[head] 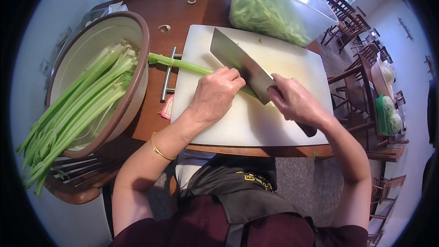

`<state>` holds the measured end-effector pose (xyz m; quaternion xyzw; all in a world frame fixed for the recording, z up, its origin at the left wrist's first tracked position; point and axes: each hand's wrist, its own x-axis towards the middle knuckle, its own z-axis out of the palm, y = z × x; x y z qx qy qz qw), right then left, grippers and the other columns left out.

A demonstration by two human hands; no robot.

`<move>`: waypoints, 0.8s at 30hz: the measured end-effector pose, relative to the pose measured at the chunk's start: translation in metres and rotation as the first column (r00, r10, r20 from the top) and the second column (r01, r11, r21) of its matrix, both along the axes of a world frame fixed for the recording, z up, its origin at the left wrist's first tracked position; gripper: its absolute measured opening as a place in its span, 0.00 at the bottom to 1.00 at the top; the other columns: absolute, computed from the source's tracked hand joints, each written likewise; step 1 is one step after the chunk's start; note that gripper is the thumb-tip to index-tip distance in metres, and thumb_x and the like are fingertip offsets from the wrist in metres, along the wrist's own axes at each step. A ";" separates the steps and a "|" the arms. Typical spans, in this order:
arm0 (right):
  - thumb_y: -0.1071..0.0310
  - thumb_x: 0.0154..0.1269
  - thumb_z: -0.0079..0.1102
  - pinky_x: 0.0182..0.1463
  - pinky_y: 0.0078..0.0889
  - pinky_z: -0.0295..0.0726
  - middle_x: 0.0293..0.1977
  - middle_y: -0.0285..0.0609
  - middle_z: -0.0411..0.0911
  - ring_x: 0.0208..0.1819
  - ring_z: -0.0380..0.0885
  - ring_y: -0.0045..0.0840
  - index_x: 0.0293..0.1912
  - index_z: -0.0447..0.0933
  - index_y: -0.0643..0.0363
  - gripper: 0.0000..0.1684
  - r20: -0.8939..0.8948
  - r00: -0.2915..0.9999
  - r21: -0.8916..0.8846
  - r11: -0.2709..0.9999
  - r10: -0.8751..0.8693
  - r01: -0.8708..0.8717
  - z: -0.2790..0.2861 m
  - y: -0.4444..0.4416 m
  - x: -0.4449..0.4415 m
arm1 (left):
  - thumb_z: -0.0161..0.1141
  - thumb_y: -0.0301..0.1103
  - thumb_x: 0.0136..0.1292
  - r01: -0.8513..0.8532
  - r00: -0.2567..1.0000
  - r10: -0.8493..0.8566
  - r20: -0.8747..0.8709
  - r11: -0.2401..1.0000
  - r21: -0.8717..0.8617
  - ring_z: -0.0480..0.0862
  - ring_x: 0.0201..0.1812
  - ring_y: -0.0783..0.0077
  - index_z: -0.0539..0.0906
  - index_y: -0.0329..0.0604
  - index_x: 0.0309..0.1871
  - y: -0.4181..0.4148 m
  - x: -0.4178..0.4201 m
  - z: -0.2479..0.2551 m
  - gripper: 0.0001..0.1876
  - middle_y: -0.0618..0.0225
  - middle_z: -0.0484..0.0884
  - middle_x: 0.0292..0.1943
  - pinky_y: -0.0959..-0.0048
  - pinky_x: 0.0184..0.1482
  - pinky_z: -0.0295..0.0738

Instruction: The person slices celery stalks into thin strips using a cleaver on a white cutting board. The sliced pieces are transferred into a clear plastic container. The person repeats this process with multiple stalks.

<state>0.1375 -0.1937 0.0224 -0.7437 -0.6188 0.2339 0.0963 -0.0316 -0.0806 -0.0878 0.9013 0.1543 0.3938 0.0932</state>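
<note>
My left hand (pixel 219 89) presses a green celery stalk (pixel 185 65) onto a white plastic cutting board (pixel 219 133), its fingers curled close to the blade. The stalk runs left over the board's metal handle (pixel 167 74) towards a basin. In my right hand (pixel 295 99) is the dark handle of a cleaver (pixel 245 67). The broad blade stands across the stalk, just right of my left fingers. Whether its edge has entered the celery cannot be seen. A pale end of the stalk shows beyond the blade, near my right fingers.
A brown-rimmed basin (pixel 145 51) of celery stalks (pixel 92 82) stands left, above a wooden chair (pixel 75 192). Behind the board, a clear plastic tub (pixel 319 5) holds cut celery (pixel 264 20). Curved scraps (pixel 164 27) lie on the wooden table (pixel 178 7). Cabbages (pixel 393 123) sit in a green basket at right.
</note>
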 end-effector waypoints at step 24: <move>0.67 0.74 0.52 0.35 0.53 0.75 0.25 0.62 0.76 0.27 0.78 0.55 0.41 0.68 0.68 0.12 0.139 0.974 0.107 0.975 0.177 -0.193 -0.001 -0.009 0.011 | 0.64 0.21 0.52 -0.085 0.992 0.085 -0.090 0.996 0.004 0.84 0.39 0.60 0.85 0.41 0.36 -0.002 -0.008 0.002 0.07 0.66 0.83 0.35 0.64 0.39 0.81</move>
